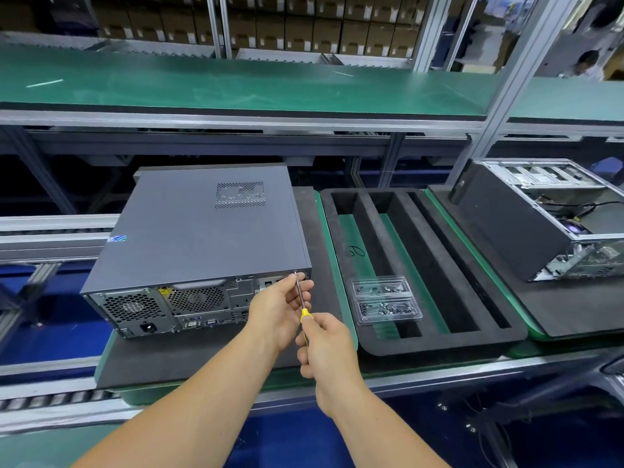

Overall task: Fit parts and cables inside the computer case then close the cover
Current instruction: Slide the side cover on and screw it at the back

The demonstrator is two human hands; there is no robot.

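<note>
A grey computer case (199, 228) lies on its side on a black foam pad, its cover on and its rear panel with fans and ports facing me. A screwdriver (301, 300) with a yellow handle points at the top right corner of the rear panel. My right hand (326, 346) grips the yellow handle. My left hand (282, 307) pinches the metal shaft near the tip, just in front of the rear panel.
A clear plastic tray (385, 300) of screws sits on a slotted black foam insert (422, 265) to the right. Further right stands a second case (547, 217), open with cables showing. A green shelf (236, 86) runs above the conveyor.
</note>
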